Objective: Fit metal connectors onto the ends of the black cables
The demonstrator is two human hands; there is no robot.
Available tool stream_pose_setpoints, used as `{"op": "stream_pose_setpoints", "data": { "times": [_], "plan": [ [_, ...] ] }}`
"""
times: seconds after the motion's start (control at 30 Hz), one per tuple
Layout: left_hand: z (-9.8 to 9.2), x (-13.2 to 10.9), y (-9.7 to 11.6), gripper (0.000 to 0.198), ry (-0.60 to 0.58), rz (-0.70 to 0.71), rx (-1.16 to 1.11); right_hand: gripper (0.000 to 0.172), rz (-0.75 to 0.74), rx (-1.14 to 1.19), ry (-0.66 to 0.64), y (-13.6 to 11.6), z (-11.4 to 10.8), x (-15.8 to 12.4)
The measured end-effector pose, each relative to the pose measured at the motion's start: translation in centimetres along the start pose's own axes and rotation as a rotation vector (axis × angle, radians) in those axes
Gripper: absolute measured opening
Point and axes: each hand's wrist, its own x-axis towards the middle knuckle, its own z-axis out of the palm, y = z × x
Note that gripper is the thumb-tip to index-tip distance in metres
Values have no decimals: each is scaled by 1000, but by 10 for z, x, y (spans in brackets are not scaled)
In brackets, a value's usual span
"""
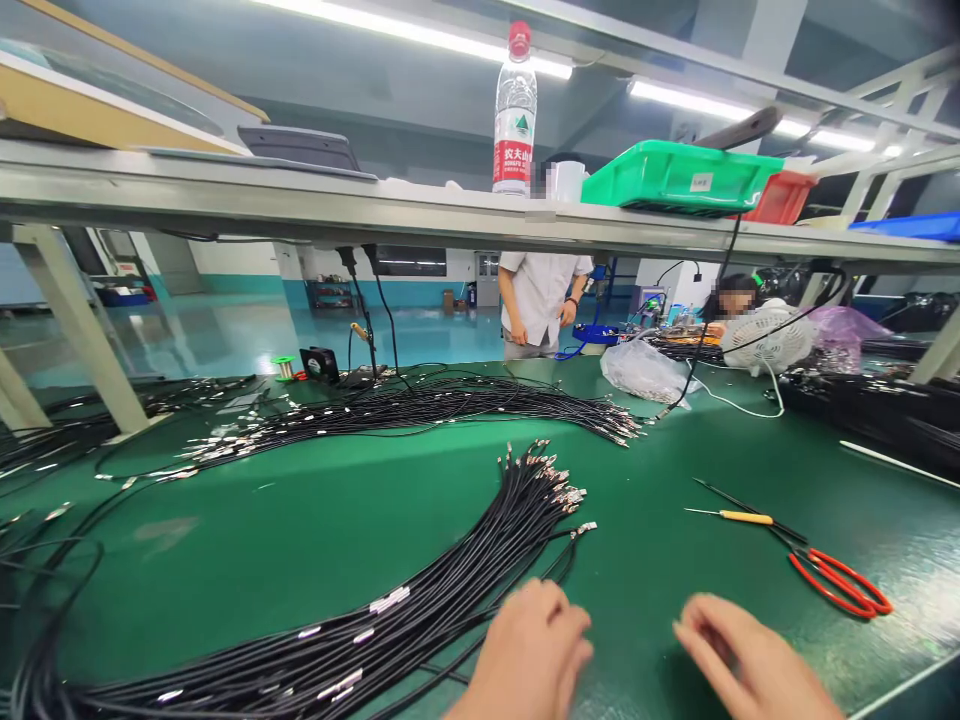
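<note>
A long bundle of thin black cables with metal end connectors (457, 570) fans across the green work mat (675, 560) in front of me. My left hand (529, 650) sits at the bundle's right side, close to the cables, and holds nothing I can see. My right hand (750, 655) hovers over the bare mat with its fingers loosely apart. Beyond it lie red-handled scissors (840, 585), a yellow-handled screwdriver (742, 517) and a thin black tool (750, 510).
A second cable bundle (405, 415) crosses the mat further back. Overhead, a shelf (315, 205) holds a water bottle (515, 110) and a green tray (679, 178). A plastic bag (645, 372) and a white fan (766, 338) stand beyond. A person in a white shirt (540, 300) stands past the bench.
</note>
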Motion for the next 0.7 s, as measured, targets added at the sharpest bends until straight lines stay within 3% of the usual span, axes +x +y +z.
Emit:
{"op": "stream_pose_setpoints", "data": {
  "times": [0.03,0.1,0.17,0.27,0.37,0.5,0.57,0.7],
  "plan": [
    [-9,14,0,23,85,-57,-4,29,-43,43,-7,-9,-2,17],
    [-16,41,0,22,143,-152,14,25,-104,139,-45,-22,3,54],
    [-10,64,-1,21,139,-238,43,15,-135,159,-73,-26,16,86],
    [5,81,-5,16,118,-289,73,15,-160,175,-64,-18,36,113],
    [9,81,-12,22,206,-237,5,19,-154,268,-74,-10,43,114],
    [2,81,-14,25,317,-203,-270,20,-132,564,-194,-13,32,104],
    [-1,85,-12,23,292,-243,-405,18,-132,631,-229,-17,25,102],
    [-2,91,-4,18,167,-336,-652,23,-100,594,-181,-22,17,103]
  ]
}}
